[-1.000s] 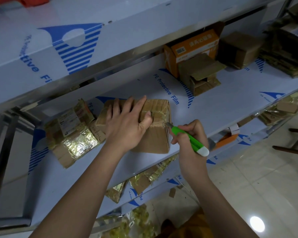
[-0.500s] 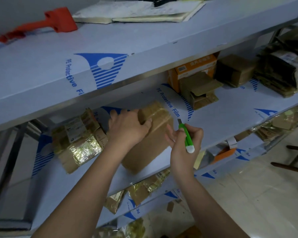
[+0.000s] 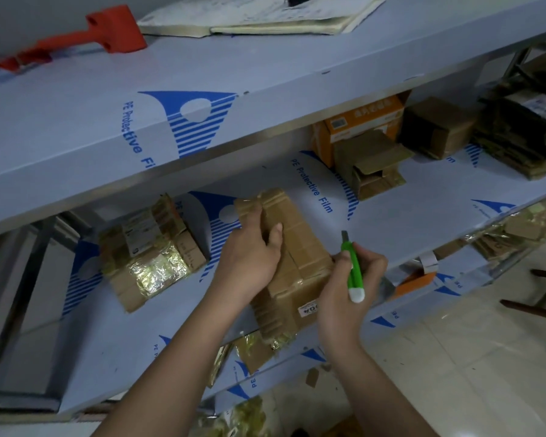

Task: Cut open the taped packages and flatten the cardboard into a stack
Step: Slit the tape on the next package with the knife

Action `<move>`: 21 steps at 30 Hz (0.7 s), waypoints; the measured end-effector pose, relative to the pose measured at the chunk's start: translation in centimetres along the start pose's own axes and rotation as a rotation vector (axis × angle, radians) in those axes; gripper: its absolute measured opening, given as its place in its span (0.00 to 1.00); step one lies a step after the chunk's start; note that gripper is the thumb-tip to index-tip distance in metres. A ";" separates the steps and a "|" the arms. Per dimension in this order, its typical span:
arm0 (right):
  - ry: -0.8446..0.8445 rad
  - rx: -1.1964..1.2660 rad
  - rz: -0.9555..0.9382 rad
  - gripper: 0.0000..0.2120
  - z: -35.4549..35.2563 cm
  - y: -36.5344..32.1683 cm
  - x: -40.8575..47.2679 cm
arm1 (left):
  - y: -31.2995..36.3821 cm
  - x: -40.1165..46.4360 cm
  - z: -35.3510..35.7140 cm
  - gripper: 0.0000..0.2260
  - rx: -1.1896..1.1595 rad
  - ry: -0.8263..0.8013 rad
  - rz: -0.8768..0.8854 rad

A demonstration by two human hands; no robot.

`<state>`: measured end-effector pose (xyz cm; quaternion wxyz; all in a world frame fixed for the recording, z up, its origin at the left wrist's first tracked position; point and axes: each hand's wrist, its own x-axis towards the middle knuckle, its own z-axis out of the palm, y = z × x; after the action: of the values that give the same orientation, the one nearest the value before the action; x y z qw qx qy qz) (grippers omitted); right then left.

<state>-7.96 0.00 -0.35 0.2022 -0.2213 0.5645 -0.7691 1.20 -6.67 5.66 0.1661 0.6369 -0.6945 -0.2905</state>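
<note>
- Blue-filmed metal shelving fills the view, and the middle shelf (image 3: 391, 216) carries the work; tiled floor shows at the lower right.
- Far left on that shelf lies a foil-wrapped package (image 3: 148, 257), flat and still taped, well apart from both hands.
- Next comes the left hand (image 3: 249, 257), its fingers (image 3: 273, 234) curled over the upper left edge of the taped cardboard box (image 3: 297, 266), thumb pressed on the top face, so it grips the box and steadies it.
- That box sits near the shelf's front edge, tilted, with its long axis running from the far left toward the near right; a small white label shows on its near end.
- Just right of the box, the right hand (image 3: 353, 279) wraps its fingers around a green utility knife (image 3: 353, 269), white cap toward the person, tip pointing away and slightly left.
- Knife and box lie almost parallel, the tip just beside the box's right edge; whether the blade touches the tape cannot be told.
- Judging from this, the right hand is the nearer one for the cut, which likely runs along the box's long axis, away from the gripping fingers.
- Farther right stand an opened small carton (image 3: 372, 165) and an orange box (image 3: 363, 121) behind it, then more brown parcels; no flattened stack is visible on this shelf.
</note>
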 end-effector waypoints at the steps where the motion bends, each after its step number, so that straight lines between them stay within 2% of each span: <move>1: -0.002 -0.014 -0.004 0.07 -0.1 0.2 1.2 | 0.3 -0.2 0.0 0.26 0.029 0.005 0.001; 3: -0.034 -0.041 -0.006 0.08 -0.3 0.8 3.7 | 0.6 -0.8 0.0 0.22 0.280 0.104 0.070; 5: -0.094 -0.067 -0.005 0.09 -0.1 1.0 6.0 | 0.6 -1.0 0.0 0.20 0.603 0.316 0.252; 7: -0.167 -0.083 -0.001 0.08 0.3 1.2 7.8 | 0.6 -0.4 0.1 0.21 0.626 0.386 0.534; 8: -0.206 -0.086 0.003 0.07 0.6 1.3 8.4 | 0.5 0.2 0.1 0.23 0.602 0.309 0.645; 9: -0.247 -0.094 0.004 0.06 0.9 1.5 8.7 | 0.6 0.8 0.0 0.26 0.591 0.164 0.686; 11: -0.264 -0.136 -0.022 0.03 0.9 1.7 8.9 | 0.4 1.8 0.2 0.30 0.610 -0.113 0.625; 12: -0.228 -0.131 -0.033 0.02 0.7 1.9 8.9 | 0.1 2.3 0.3 0.32 0.628 -0.185 0.588; 16: -0.073 0.072 0.084 0.04 -1.4 1.4 7.0 | -0.1 3.7 -0.1 0.39 0.560 -0.325 0.534; 21: -0.088 0.143 0.122 0.02 -2.3 0.6 3.8 | -0.3 4.3 -1.0 0.39 0.420 -0.437 0.511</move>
<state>-12.33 -0.49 -1.06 0.2885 -0.2053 0.5111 -0.7832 1.45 -11.10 5.70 -0.0526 0.3868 -0.8940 -0.2201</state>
